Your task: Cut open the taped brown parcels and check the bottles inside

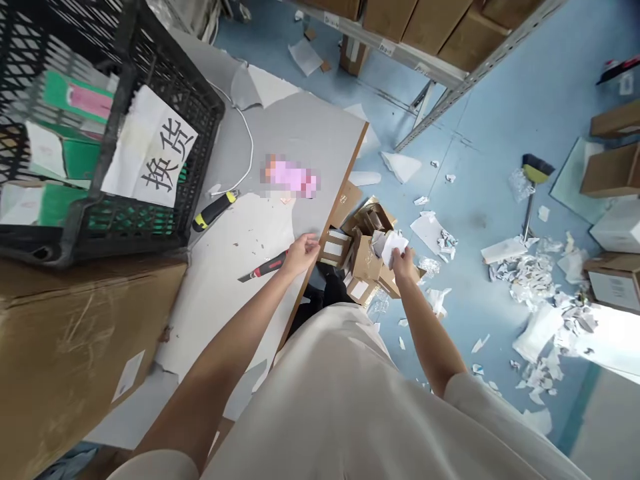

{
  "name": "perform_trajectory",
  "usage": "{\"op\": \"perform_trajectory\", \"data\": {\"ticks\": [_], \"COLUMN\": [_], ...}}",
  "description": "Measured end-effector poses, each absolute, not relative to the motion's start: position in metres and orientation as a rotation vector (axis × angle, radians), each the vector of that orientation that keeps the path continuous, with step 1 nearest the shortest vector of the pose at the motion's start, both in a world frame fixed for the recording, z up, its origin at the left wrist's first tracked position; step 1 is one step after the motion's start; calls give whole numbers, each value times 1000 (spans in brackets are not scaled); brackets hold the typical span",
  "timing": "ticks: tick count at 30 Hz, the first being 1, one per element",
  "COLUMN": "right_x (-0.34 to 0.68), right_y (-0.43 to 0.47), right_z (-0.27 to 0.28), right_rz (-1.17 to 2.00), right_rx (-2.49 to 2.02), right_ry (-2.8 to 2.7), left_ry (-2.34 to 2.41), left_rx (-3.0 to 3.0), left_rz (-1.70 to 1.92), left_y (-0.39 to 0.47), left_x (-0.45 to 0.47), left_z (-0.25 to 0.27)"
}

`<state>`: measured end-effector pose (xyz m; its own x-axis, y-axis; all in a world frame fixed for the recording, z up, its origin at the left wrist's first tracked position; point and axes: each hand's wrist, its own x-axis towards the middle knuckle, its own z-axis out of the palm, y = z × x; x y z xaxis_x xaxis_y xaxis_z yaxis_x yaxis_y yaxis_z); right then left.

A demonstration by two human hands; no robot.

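Observation:
My left hand (303, 253) rests at the wooden edge of the table (225, 267), fingers stretched out, holding nothing visible. Beside its palm lies a red and black utility knife (265, 267), whose end is partly covered by the hand. Out past the table edge, above a heap of cardboard boxes, my right hand (404, 261) grips a crumpled white piece of paper (392, 245). A pink item (293, 177), blurred by pixelation, lies on the table ahead of my left hand. Farther left is a yellow and black utility knife (215, 211).
A black plastic crate (155, 40) with green boxes stands on the left, near a large cardboard box (90, 327). Opened small boxes (367, 260) pile up below the table edge. Paper scraps (530, 277) and a broom (536, 170) are on the blue floor. A metal shelf (425, 70) holds boxes.

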<state>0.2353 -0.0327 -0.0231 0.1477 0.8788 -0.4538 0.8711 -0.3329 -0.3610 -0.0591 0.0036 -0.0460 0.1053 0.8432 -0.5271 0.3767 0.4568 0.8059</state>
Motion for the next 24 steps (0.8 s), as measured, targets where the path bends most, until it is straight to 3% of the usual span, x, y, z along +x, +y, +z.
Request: {"op": "perform_trajectory", "data": {"ticks": [6, 15, 24], "right_x": [215, 73, 24], "right_y": [-5, 115, 144], "right_z": [-27, -34, -53], "right_rz": [889, 640, 555], "right_rx": [-2220, -1634, -1681], "right_ry": [-1932, -2501, -2583], "left_ry": [1492, 1660, 1694], "left_rx": [1235, 1101, 983], "left_rz": [405, 531, 618], "left_y": [-16, -55, -64], "left_x": [-67, -99, -110], "left_z": [-37, -32, -24]}}
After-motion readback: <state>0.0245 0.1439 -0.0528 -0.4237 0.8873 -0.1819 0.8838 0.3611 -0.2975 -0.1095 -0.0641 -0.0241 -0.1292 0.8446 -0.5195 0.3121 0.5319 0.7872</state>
